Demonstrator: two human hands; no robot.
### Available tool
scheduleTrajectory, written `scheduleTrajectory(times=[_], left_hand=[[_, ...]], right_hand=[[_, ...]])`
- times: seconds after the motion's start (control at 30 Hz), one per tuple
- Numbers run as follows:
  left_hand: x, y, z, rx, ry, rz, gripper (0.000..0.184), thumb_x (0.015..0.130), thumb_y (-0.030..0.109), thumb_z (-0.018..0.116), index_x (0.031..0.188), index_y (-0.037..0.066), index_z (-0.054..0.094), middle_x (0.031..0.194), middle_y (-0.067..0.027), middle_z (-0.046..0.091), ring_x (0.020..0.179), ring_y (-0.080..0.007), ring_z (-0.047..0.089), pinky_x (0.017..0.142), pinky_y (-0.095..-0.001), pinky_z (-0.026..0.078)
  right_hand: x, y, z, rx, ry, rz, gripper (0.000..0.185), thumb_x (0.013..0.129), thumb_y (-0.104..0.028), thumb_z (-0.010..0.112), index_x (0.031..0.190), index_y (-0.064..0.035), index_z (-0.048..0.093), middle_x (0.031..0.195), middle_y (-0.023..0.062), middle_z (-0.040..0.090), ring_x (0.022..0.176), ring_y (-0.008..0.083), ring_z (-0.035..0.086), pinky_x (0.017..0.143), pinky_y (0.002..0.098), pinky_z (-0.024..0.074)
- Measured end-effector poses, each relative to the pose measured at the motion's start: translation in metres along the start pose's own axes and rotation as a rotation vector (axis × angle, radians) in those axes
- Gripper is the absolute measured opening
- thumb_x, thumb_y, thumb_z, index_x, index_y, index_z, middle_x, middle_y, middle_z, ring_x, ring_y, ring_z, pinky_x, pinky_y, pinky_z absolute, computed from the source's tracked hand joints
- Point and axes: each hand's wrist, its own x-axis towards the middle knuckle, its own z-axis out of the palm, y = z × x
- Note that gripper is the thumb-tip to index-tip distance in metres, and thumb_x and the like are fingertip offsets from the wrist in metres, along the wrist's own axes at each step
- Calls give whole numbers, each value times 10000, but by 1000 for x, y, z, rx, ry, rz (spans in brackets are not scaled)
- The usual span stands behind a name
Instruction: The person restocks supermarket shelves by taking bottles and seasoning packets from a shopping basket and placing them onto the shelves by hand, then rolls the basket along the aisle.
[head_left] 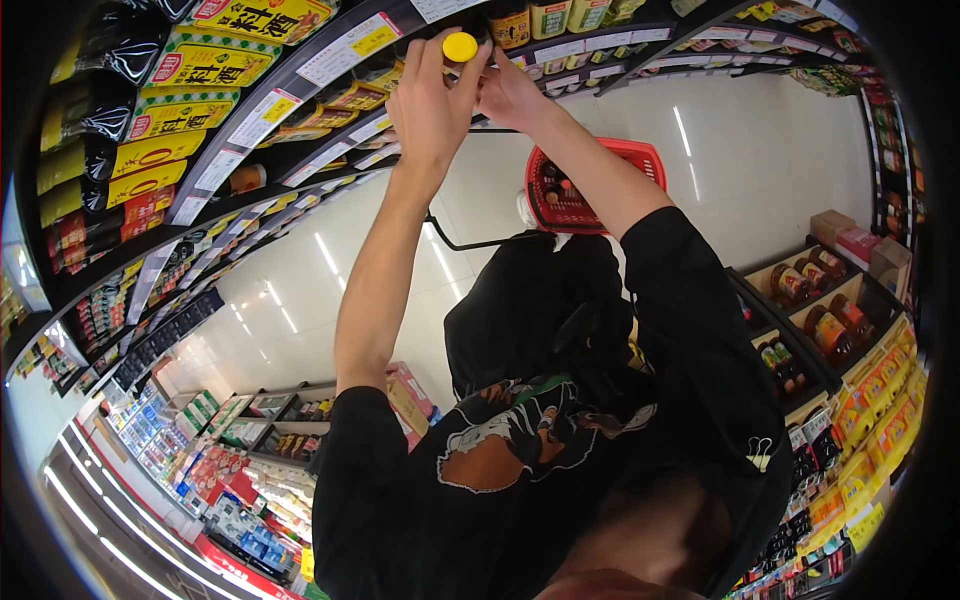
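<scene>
Up at the shelf front, my left hand (432, 100) is closed around a bottle with a round yellow cap (460, 47). The cap faces the camera, and most of the bottle's body is hidden by my fingers. Close against it on the right, my right hand (512, 95) has its fingers curled round the bottle's side; its fingertips are partly hidden. Below my right forearm is a red shopping basket (650, 152) with a few dark items inside.
Shelves of yellow-labelled bottles (210, 62) run along the left, with price tags (350, 50) on their edges. Jars (550, 18) stand on the shelf beyond my hands. A black metal bar (470, 246) extends beside the basket. Wooden crates of bottles (835, 325) are at the right.
</scene>
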Motion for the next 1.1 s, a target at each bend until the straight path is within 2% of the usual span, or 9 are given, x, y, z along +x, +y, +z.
scheduleTrajectory(times=[0.2, 0.27, 0.37, 0.6, 0.67, 0.7, 0.77, 0.87, 1.1], left_hand=[[15, -13, 8, 72, 47, 25, 403, 861, 396, 745, 919, 3, 678, 815, -107, 654, 622, -262, 647, 580, -362, 499], [21, -10, 3, 82, -5, -4, 436, 880, 418, 708, 842, -12, 648, 789, -162, 667, 626, -369, 649, 547, -442, 496], [29, -9, 0, 118, -109, -139, 464, 904, 450, 673, 769, 6, 688, 601, -104, 639, 554, -280, 636, 584, -381, 494], [39, -3, 13, -48, -137, -184, 451, 933, 412, 646, 787, -13, 683, 540, -65, 620, 489, -242, 618, 556, -350, 488], [41, 3, 15, -268, -31, -273, 359, 955, 141, 641, 1236, -61, 545, 1020, -277, 667, 733, -337, 634, 680, -385, 492], [40, -1, 19, -267, -32, -273, 359, 955, 141, 641, 1236, -61, 545, 1020, -277, 667, 733, -337, 634, 680, -385, 492], [40, -11, 32, -238, 150, -83, 323, 946, 133, 632, 1205, -53, 580, 1105, -286, 650, 965, -451, 628, 827, -437, 484], [45, -23, 40, -84, 139, -102, 323, 925, 136, 637, 1199, -34, 607, 1126, -282, 650, 1056, -470, 594, 884, -450, 472], [51, -39, 48, 2, 121, -10, 313, 904, 161, 638, 1173, 0, 643, 1163, -261, 643, 1057, -479, 580, 886, -474, 468]], right_hand=[[2, -8, -2, -38, -42, 52, 507, 1057, -504, 335, 977, -57, 559, 967, 93, 633, 925, 204, 599, 904, 356, 507], [-4, -11, 6, -44, -36, 54, 508, 1054, -500, 350, 1028, -38, 558, 1003, 90, 628, 968, 202, 603, 907, 354, 508], [-7, -12, 14, -13, -24, 49, 501, 1054, -495, 355, 1094, -25, 525, 1061, 88, 617, 999, 194, 596, 919, 355, 506], [4, -11, 10, 45, -34, 49, 478, 1049, -492, 377, 1176, -40, 467, 1116, 80, 600, 1039, 179, 590, 935, 355, 502], [1, -11, 15, 35, 18, 51, 559, 1064, -503, 292, 1224, -14, 511, 1172, 50, 589, 1150, 174, 536, 1068, 350, 399], [2, -11, 16, 37, 18, 51, 559, 1064, -503, 292, 1224, -14, 511, 1172, 50, 589, 1150, 174, 536, 1068, 350, 399], [1, -10, 17, 26, -3, 45, 526, 1059, -492, 337, 1170, -21, 543, 1102, 54, 602, 1070, 175, 559, 1015, 346, 435], [-5, -11, 14, -62, 29, 28, 472, 1049, -454, 417, 1170, -11, 525, 1063, 68, 596, 993, 188, 573, 956, 352, 478], [-19, -20, 17, -109, 54, 4, 384, 1035, -381, 494, 1129, -9, 493, 1044, 101, 610, 928, 217, 584, 922, 368, 513]])
